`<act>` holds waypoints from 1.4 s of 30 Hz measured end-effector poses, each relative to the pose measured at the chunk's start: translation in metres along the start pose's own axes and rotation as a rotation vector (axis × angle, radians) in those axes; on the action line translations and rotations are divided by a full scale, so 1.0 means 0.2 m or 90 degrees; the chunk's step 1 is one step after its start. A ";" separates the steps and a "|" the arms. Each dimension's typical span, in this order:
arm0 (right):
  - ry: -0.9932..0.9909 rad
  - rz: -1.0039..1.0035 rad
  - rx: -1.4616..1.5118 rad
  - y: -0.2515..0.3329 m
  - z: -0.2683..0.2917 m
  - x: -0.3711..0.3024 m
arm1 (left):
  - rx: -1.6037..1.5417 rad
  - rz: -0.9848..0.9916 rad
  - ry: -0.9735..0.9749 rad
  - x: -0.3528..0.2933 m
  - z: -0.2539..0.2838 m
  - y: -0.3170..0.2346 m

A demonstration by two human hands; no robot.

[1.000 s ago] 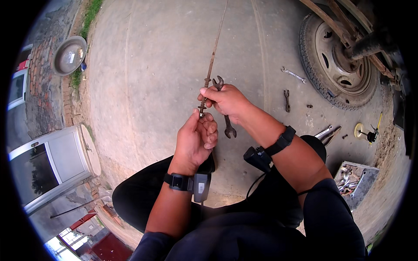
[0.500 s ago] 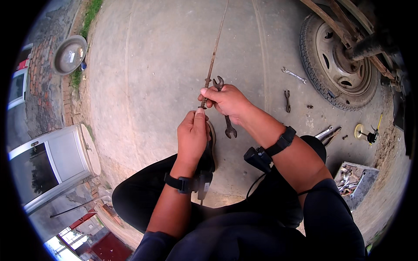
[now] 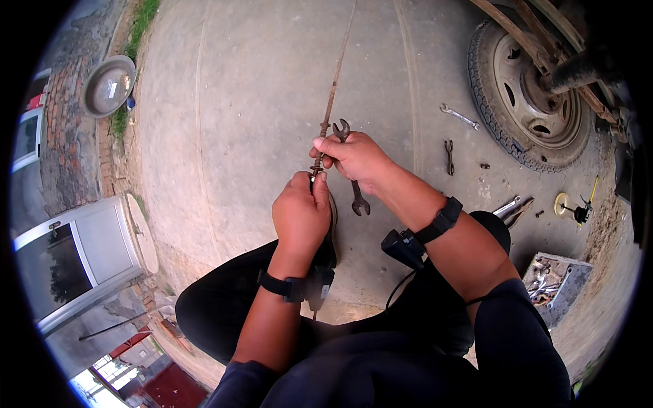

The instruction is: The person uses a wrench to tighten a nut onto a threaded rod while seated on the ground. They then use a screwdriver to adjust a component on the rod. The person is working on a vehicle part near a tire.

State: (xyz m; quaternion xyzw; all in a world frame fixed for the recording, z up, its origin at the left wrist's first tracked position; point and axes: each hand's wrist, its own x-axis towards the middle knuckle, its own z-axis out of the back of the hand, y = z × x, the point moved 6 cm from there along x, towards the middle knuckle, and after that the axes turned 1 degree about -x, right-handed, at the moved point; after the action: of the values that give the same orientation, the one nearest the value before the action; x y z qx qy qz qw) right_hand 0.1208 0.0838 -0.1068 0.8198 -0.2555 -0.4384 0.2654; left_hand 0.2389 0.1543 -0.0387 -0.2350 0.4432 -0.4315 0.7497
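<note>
A long thin rusty rod (image 3: 333, 90) runs from the far edge down to my hands, with threads, nuts and a washer near its lower end. My right hand (image 3: 355, 160) pinches the rod between thumb and fingers. Tucked in that same hand is a dark double open-ended wrench (image 3: 360, 202), its two jaws sticking out above and below. Just below, my left hand (image 3: 301, 211) is closed at the rod's lower end, its thumb upright beside the washer. The fingers hide the very tip, and a small pale bit shows between them.
At the right, a wheel (image 3: 524, 102) stands beside rusty frame bars. On the concrete lie a silver wrench (image 3: 460, 117), a short dark tool (image 3: 449, 158), pliers (image 3: 521, 212) and a yellow-and-black reel (image 3: 571, 209). A metal box (image 3: 568, 292) of tools sits near my right knee.
My left hand has slid slightly down and turned, its thumb moving off the washer, which now shows more. The right hand, wrench and rod have stayed in place.
</note>
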 end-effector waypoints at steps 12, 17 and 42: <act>0.010 0.028 -0.002 0.02 -0.02 0.00 | -0.727 0.307 0.202 -0.06 -0.09 0.03; -0.005 0.014 -0.001 0.01 -0.01 0.00 | -0.414 0.198 0.076 -0.04 -0.05 0.00; -0.006 0.008 -0.002 0.01 0.00 -0.01 | 0.150 -0.106 -0.066 -0.01 0.03 -0.09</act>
State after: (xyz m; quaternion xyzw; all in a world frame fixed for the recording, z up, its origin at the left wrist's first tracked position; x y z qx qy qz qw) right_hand 0.1196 0.0836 -0.1032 0.8157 -0.2609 -0.4410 0.2684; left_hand 0.2353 0.1477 -0.0222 -0.2034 0.3287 -0.5288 0.7556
